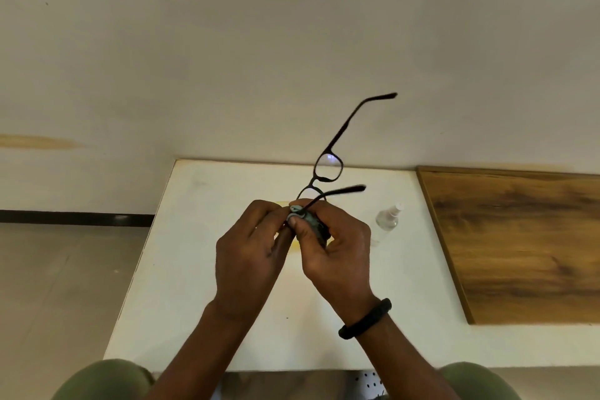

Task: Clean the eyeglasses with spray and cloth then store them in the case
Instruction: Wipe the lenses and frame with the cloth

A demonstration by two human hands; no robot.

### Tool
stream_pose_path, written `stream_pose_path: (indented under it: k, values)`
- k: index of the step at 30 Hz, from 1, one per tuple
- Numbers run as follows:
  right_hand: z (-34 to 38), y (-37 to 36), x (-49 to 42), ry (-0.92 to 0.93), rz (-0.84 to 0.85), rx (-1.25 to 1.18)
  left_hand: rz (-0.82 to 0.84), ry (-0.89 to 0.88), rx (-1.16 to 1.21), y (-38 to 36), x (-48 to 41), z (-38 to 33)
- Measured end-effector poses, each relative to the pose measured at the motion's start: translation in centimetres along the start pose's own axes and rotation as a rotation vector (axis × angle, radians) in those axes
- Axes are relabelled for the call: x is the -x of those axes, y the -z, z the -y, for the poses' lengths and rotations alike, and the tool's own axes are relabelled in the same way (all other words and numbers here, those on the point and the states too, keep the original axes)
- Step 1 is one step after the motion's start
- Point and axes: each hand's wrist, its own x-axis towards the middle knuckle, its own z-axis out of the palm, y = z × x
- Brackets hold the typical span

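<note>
Black-framed eyeglasses [328, 169] are held over the middle of the white surface [194, 269] with both temples unfolded. Your left grip [250, 243] pinches the frame, and your right grip [337, 250] pinches a grey cloth [310, 221] around the near lens. You look mid-wipe, so the far lens and storing are probably still to do. The spray bottle [388, 219] sits toward the right edge, beside a wooden board [519, 237]. No case shows plainly, and the yellow patch [281, 204] under your grips is too hidden to name.

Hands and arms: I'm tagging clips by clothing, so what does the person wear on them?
Neither the left hand nor the right hand is gloved, and no sleeves show up to the bottom edge of the picture. The right wrist bears a thick black wristband; the left wrist carries nothing.
</note>
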Motion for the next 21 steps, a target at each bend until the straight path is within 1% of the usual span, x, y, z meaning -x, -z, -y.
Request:
stream_pose_path:
  k: [3, 7, 13, 18, 21]
  values:
    - [0.3, -0.1, -0.1, -0.044, -0.048, -0.044, -0.005, 0.075, 0.048, -0.1, -0.2, -0.3]
    - [0.6, -0.3, 0.0, -0.19, -0.034, -0.206, -0.016, 0.13, 0.113, -0.2, -0.2, -0.4]
    - [1.5, -0.2, -0.3, -0.336, -0.075, -0.464, -0.041, 0.09, 0.119, 0.0, -0.3, -0.6]
    - [2.0, 0.1, -0.5, -0.451, -0.104, -0.62, -0.05, 0.053, 0.109, -0.1, -0.3, -0.5]
    - [2.1, 0.2, -0.7, -0.494, -0.131, -0.672, -0.057, 0.046, 0.093, -0.2, -0.3, -0.2]
